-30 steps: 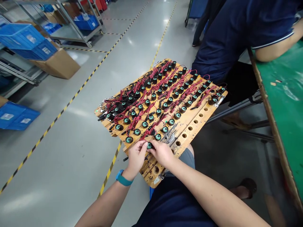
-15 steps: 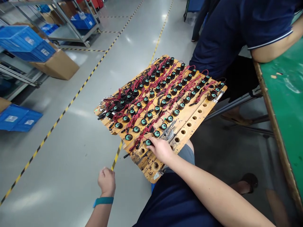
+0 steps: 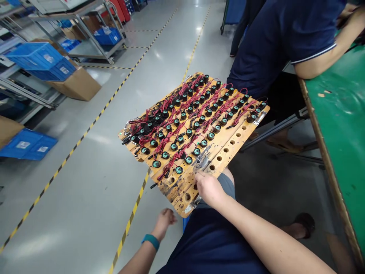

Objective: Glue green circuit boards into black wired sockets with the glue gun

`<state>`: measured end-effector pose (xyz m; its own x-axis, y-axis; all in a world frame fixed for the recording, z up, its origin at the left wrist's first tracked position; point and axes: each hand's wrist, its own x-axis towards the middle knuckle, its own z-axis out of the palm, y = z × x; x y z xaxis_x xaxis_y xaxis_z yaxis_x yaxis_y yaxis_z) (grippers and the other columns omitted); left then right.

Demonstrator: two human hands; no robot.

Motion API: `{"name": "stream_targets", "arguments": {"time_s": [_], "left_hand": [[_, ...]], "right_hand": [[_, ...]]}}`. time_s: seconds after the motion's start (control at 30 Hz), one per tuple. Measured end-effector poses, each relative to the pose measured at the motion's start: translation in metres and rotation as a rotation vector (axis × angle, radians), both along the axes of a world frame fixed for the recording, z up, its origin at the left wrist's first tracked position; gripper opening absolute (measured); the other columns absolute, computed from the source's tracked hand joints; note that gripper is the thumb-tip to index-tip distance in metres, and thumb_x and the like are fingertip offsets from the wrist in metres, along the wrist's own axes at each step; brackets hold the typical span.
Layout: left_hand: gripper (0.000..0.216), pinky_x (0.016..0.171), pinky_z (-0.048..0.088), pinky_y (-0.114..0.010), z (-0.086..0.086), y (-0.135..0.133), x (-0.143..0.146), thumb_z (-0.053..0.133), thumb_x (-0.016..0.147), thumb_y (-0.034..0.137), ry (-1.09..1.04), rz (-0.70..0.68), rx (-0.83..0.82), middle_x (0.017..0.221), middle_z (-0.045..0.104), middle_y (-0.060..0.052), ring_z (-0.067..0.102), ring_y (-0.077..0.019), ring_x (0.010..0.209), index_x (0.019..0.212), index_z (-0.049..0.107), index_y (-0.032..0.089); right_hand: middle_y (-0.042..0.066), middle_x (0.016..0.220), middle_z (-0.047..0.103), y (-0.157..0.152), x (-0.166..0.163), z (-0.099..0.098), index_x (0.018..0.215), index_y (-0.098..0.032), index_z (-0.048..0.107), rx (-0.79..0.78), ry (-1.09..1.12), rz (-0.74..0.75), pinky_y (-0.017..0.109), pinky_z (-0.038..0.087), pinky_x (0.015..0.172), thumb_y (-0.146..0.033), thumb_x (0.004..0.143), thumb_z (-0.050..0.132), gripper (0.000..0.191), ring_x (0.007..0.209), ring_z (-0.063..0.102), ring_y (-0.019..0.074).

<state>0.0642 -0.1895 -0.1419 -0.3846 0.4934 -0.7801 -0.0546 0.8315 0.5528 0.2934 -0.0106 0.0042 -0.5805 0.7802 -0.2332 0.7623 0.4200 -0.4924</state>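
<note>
The nearest round component (image 3: pixel 179 170) stands on the wooden board (image 3: pixel 221 141), just released by my right hand (image 3: pixel 209 189), so it looks placed; that grip is curled, my left hand (image 3: pixel 165 221) off the board, whether either holds anything I cannot tell

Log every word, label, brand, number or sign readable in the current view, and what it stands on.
No text is readable.
Upper stacked blue bin: white label, too small and blurred.
Lower stacked blue bin: pale label, likewise.
Blue plastic at the left edge: two white labels, likewise.
Round green-faced parts on the wooden board: any markings are too small to read.
</note>
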Motion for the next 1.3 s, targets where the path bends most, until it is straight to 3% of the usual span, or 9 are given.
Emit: {"name": "stream_targets", "arguments": {"time_s": [0.13, 0.23, 0.33, 0.57, 0.67, 0.77, 1.03, 1.17, 1.3], "left_hand": [[0.046, 0.063, 0.054, -0.030, 0.034, 0.018, -0.058, 0.059, 0.095, 0.056, 0.334, 0.057, 0.190, 0.087, 0.069, -0.005, 0.063, -0.0157, 0.068, 0.107, 0.064, 0.012], [0.057, 0.063, 0.051, -0.028, 0.070, 0.041, -0.090, 0.056, 0.088, 0.067, 0.484, -0.021, 0.364, 0.090, 0.071, -0.007, 0.063, -0.0168, 0.071, 0.107, 0.066, 0.014], [0.051, 0.066, 0.052, -0.029, 0.090, 0.065, -0.091, 0.064, 0.085, 0.059, 0.515, -0.206, 0.468, 0.090, 0.074, -0.007, 0.065, -0.0186, 0.073, 0.110, 0.071, 0.016], [0.021, 0.063, 0.054, -0.029, 0.092, 0.091, -0.065, 0.065, 0.084, 0.031, 0.612, -0.575, 0.594, 0.077, 0.071, -0.004, 0.064, -0.0174, 0.064, 0.098, 0.072, 0.017], [0.018, 0.078, 0.056, -0.035, 0.099, 0.093, -0.063, 0.059, 0.090, 0.027, 0.720, -0.686, 0.651, 0.089, 0.075, -0.007, 0.070, -0.0225, 0.082, 0.097, 0.074, 0.020], [0.027, 0.088, 0.054, -0.038, 0.103, 0.101, -0.057, 0.051, 0.097, 0.026, 0.827, -0.755, 0.703, 0.100, 0.074, -0.009, 0.069, -0.0242, 0.095, 0.112, 0.074, 0.022], [0.030, 0.079, 0.055, -0.032, 0.088, 0.124, -0.035, 0.048, 0.098, 0.024, 1.010, -0.787, 0.780, 0.095, 0.067, -0.009, 0.067, -0.0216, 0.086, 0.111, 0.075, 0.021], [0.030, 0.070, 0.053, -0.032, 0.094, 0.129, -0.039, 0.048, 0.095, 0.026, 1.082, -0.753, 0.763, 0.086, 0.065, -0.008, 0.065, -0.0224, 0.078, 0.105, 0.076, 0.021], [0.026, 0.080, 0.055, -0.038, 0.101, 0.140, -0.037, 0.049, 0.090, 0.033, 1.041, -0.753, 0.827, 0.087, 0.071, -0.011, 0.068, -0.0278, 0.086, 0.088, 0.073, 0.023]], "right_hand": [[0.011, 0.113, 0.069, -0.001, -0.014, -0.002, 0.126, -0.015, 0.061, 0.018, 0.032, -0.016, 0.031, 0.051, 0.088, -0.022, 0.102, 0.044, 0.030, 0.100, 0.069, 0.0228], [0.014, 0.117, 0.070, 0.001, -0.033, -0.005, 0.144, -0.014, 0.047, 0.021, 0.030, -0.025, 0.035, 0.053, 0.086, -0.036, 0.104, 0.045, 0.046, 0.102, 0.070, 0.0265], [0.016, 0.114, 0.071, 0.007, -0.050, -0.009, 0.145, -0.013, 0.046, 0.016, -0.001, -0.030, 0.036, 0.054, 0.082, -0.038, 0.104, 0.048, 0.048, 0.098, 0.072, 0.0284], [0.009, 0.104, 0.071, 0.018, -0.066, -0.010, 0.120, -0.014, 0.062, 0.012, -0.046, -0.038, 0.037, 0.056, 0.085, -0.033, 0.104, 0.052, 0.027, 0.095, 0.070, 0.0220], [0.006, 0.105, 0.070, 0.019, -0.065, -0.009, 0.121, -0.015, 0.062, 0.006, -0.042, -0.035, 0.040, 0.058, 0.087, -0.037, 0.104, 0.056, 0.029, 0.095, 0.069, 0.0196], [0.006, 0.108, 0.069, 0.018, -0.067, -0.011, 0.122, -0.015, 0.063, -0.002, -0.039, -0.038, 0.041, 0.059, 0.087, -0.037, 0.103, 0.058, 0.029, 0.095, 0.069, 0.0196], [0.007, 0.113, 0.068, 0.018, -0.067, -0.009, 0.123, -0.015, 0.062, 0.014, -0.034, -0.038, 0.040, 0.060, 0.084, -0.037, 0.102, 0.061, 0.031, 0.095, 0.069, 0.0192], [0.007, 0.112, 0.068, 0.021, -0.067, -0.004, 0.122, -0.015, 0.063, 0.022, -0.005, -0.037, 0.039, 0.060, 0.083, -0.037, 0.101, 0.062, 0.030, 0.094, 0.069, 0.0187], [0.008, 0.105, 0.072, 0.018, -0.064, 0.003, 0.124, -0.013, 0.060, 0.013, 0.024, -0.078, 0.039, 0.061, 0.080, -0.040, 0.101, 0.059, 0.035, 0.089, 0.072, 0.0204]]}}
